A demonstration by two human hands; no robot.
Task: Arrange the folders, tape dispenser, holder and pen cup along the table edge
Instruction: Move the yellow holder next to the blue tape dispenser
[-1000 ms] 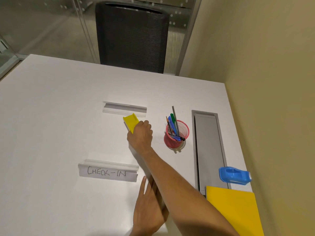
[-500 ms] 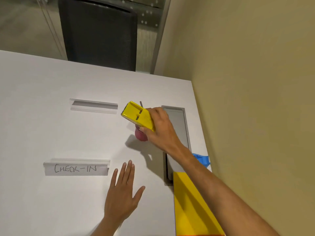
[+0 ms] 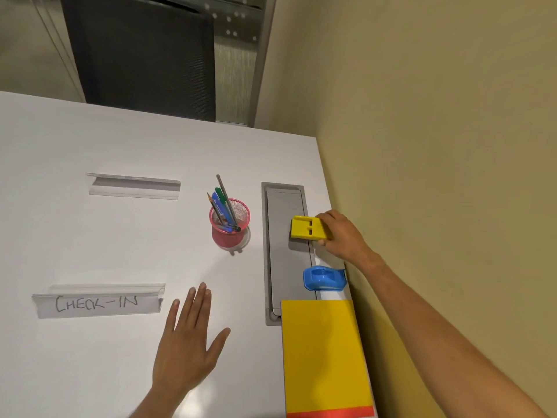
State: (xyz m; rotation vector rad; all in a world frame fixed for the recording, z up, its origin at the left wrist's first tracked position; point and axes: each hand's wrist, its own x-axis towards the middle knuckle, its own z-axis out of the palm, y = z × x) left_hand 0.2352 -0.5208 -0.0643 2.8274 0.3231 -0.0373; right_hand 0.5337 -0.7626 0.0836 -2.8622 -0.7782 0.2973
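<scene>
Yellow slotted holder (image 3: 308, 227), flat, pinched in right hand (image 3: 340, 236)

One view only, head-worn, looking forward and steeply down over the white worktop (image 3: 90, 236) from the near side. It sits close: both forearms enter from the bottom edge, the left hand (image 3: 187, 339) low centre, the right hand (image 3: 340, 236) further out to the right. The lens faces the far edge, where a dark chair back (image 3: 141, 55) stands beyond it, and the beige wall (image 3: 437, 146) fills the right side. Straight edges lean a little, probably wide-angle bending. No second view shares the scene.
</scene>
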